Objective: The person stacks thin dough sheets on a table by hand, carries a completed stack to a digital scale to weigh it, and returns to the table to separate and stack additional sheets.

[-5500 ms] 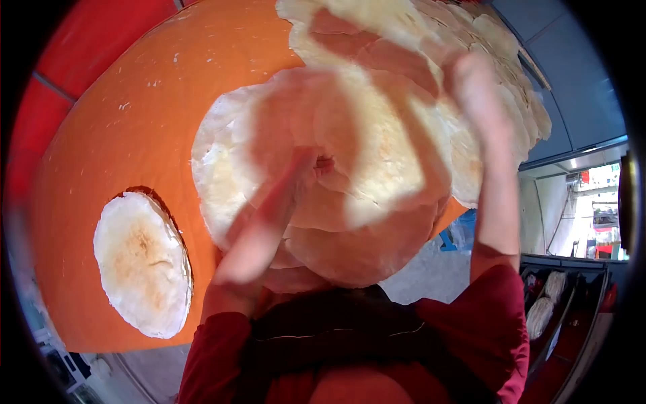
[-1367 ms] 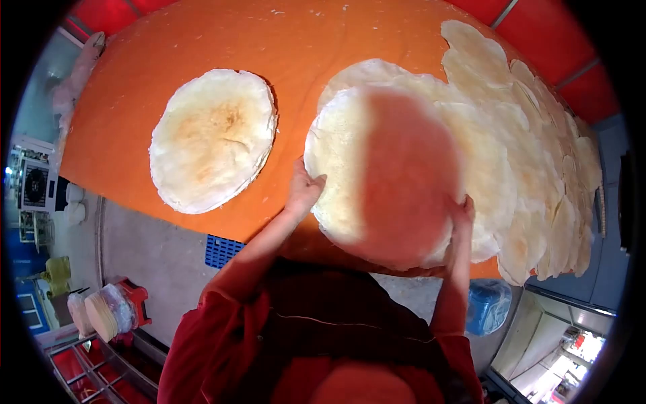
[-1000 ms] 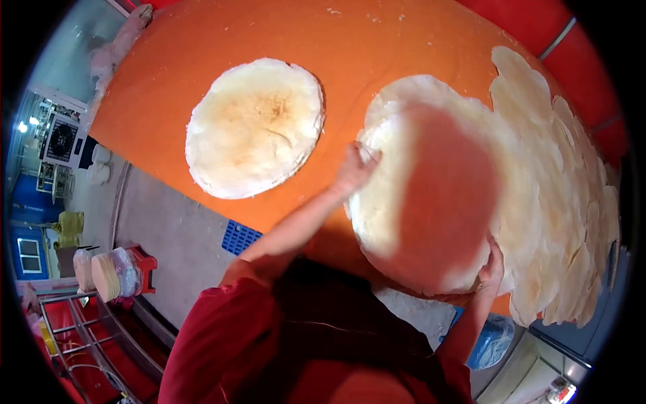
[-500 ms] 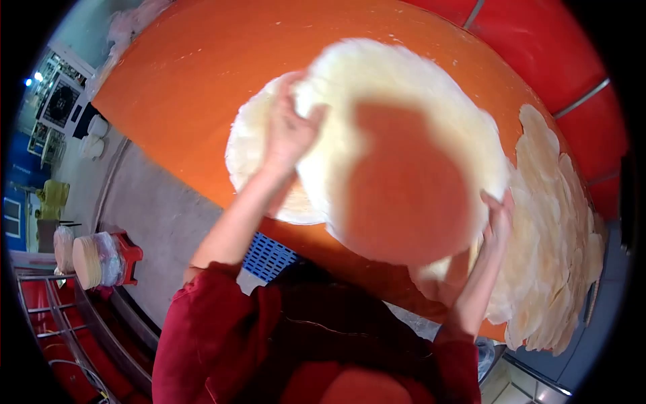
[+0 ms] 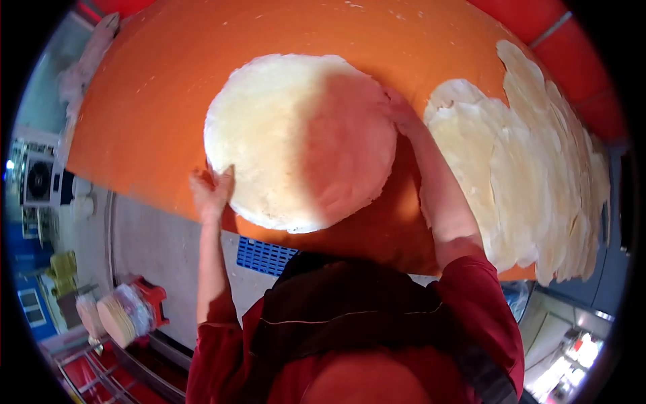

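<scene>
Flatbread [image 5: 269, 135] flat, near-round, slightly longer left-to-right. Left hand [image 5: 213, 192]: thumb over rim. Right hand [image 5: 399, 113]: far-right rim, forearm slanting. Grip closure: cannot tell.

No lettering, label, brand, number or sign can be read anywhere here.
</scene>
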`<state>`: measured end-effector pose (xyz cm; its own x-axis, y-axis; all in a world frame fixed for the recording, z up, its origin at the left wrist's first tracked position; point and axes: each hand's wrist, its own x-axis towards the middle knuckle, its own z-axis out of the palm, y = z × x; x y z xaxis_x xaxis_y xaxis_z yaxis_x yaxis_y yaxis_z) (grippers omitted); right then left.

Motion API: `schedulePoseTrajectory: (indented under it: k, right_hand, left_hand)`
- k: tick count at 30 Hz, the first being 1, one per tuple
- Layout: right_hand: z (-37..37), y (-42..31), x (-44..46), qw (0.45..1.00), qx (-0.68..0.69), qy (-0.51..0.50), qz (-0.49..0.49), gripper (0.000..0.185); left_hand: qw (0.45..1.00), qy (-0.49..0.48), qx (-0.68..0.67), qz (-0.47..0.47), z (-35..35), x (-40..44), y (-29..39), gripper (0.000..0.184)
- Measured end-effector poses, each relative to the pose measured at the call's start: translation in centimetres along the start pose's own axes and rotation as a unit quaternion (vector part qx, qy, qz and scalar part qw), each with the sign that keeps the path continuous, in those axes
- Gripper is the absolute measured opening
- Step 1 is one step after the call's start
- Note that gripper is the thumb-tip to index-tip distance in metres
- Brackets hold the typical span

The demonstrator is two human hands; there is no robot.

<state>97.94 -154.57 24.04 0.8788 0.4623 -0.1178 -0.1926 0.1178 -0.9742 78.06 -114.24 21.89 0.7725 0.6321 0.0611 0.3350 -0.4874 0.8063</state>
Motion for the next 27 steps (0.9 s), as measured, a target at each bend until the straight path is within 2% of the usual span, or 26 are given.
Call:
schedulePoseTrajectory:
  k: [1, 2, 3, 6, 7, 8, 9, 10, 11, 12, 13, 14, 15, 17, 18, 19, 20, 21, 22, 23, 24, 25, 26, 27]
  right_hand:
    - [0.5, 0.2, -0.6, 0.994, -0.075, 0.07, -0.04, 0.065]
    - [1.3, 0.4, -1.4, 0.976, -0.152, 0.138, -0.077, 0.067]
    - [2.0, 0.6, -2.1, 0.946, -0.228, 0.203, -0.111, 0.07]
    - [2.9, 5.6, -2.9, 0.976, -0.032, 0.102, -0.191, 0.074]
    - [3.6, 6.1, -3.6, 0.975, 0.044, 0.058, -0.208, 0.075]
    - [3.7, 5.8, -3.5, 0.968, 0.102, 0.044, -0.225, 0.077]
    - [3.8, 5.6, -3.5, 0.957, 0.159, 0.027, -0.241, 0.079]
    - [3.0, 6.1, -3.2, 0.943, 0.192, 0.056, -0.265, 0.082]
    - [2.5, 1.9, -5.7, 0.962, -0.107, 0.155, -0.199, 0.081]
    - [2.4, -2.2, -8.9, 0.885, -0.389, 0.239, -0.093, 0.08]
    - [1.1, -2.2, -11.4, 0.775, -0.532, 0.312, -0.14, 0.076]
    - [-0.8, -2.2, -14.2, 0.75, -0.553, 0.34, -0.127, 0.071]
    - [-3.2, -2.4, -17.8, 0.726, -0.574, 0.361, -0.116, 0.066]
    - [-8.0, -2.8, -25.0, 0.678, -0.614, 0.39, -0.109, 0.057]
    - [-10.0, -2.0, -28.8, 0.648, -0.655, 0.386, -0.037, 0.066]
    - [-11.8, 0.6, -32.1, 0.587, -0.69, 0.406, 0.12, 0.072]
    - [-13.4, 2.1, -34.6, 0.602, -0.651, 0.401, 0.231, 0.072]
    - [-15.7, 3.7, -36.9, 0.57, -0.714, 0.388, 0.123, 0.055]
    - [-16.2, 3.0, -37.4, 0.597, -0.706, 0.357, 0.136, 0.051]
    - [-16.5, 1.3, -37.9, 0.623, -0.697, 0.323, 0.147, 0.046]
    - [-16.8, 0.4, -38.4, 0.648, -0.687, 0.289, 0.158, 0.042]
    - [-17.6, 1.2, -38.4, 0.599, -0.733, 0.306, 0.101, 0.034]
    - [-18.9, 1.4, -38.7, 0.619, -0.714, 0.318, 0.075, 0.028]
    - [-20.6, 1.4, -38.9, 0.637, -0.696, 0.328, 0.049, 0.023]
  left_hand:
    - [0.999, 0.023, 0.018, 0.031, -0.6, 0.5, 1.5, 0.057]
    - [0.996, 0.033, -0.034, 0.07, -0.9, 0.9, 3.3, 0.06]
    - [0.996, 0.008, -0.089, 0.02, -0.6, 0.8, 5.5, 0.053]
    - [0.981, -0.144, 0.134, 0.01, 1.1, 2.6, 3.7, 0.045]
    - [0.98, -0.154, 0.12, 0.046, 1.7, 4.7, -0.4, 0.04]
    - [0.966, -0.175, -0.139, 0.131, 2.9, 6.6, -4.1, 0.04]
    - [0.965, -0.216, -0.15, 0.015, 1.8, 6.0, -1.6, 0.042]
    - [0.959, -0.221, -0.175, 0.018, 1.6, 7.3, -2.3, 0.039]
    - [0.955, -0.212, -0.201, 0.044, 1.1, 9.0, -3.6, 0.037]
    - [0.952, -0.191, -0.225, 0.083, 0.7, 11.0, -4.5, 0.035]
    - [0.961, -0.132, -0.184, 0.156, 0.2, 12.7, -4.3, 0.033]
    - [0.966, -0.059, -0.127, 0.217, -0.9, 13.9, -3.3, 0.031]
    - [0.969, 0.048, 0.016, 0.242, -1.9, 12.0, 1.6, 0.039]
    - [0.975, -0.032, -0.078, 0.204, -0.5, 6.6, 10.9, 0.039]
    - [0.974, -0.065, -0.123, 0.181, 1.0, 3.6, 14.7, 0.039]
    - [0.955, -0.133, -0.161, 0.21, 2.6, 1.2, 17.1, 0.037]
    - [0.93, -0.201, -0.194, 0.239, 4.3, -1.6, 19.6, 0.036]
    - [0.912, -0.264, -0.177, 0.259, 6.3, -4.9, 22.3, 0.033]
    - [0.891, -0.345, -0.212, 0.205, 8.3, -8.4, 24.3, 0.025]
    - [0.862, -0.395, -0.308, 0.075, 9.8, -14.6, 28.4, 0.018]
    - [0.875, -0.422, -0.231, 0.048, 12.4, -16.1, 27.3, 0.017]
    - [0.813, -0.473, -0.302, 0.156, 16.6, -16.6, 23.5, 0.021]
    - [0.792, -0.52, -0.319, 0.034, 18.1, -19.3, 23.8, 0.017]
    - [0.771, -0.542, -0.334, 0.001, 20.1, -21.3, 23.8, 0.017]
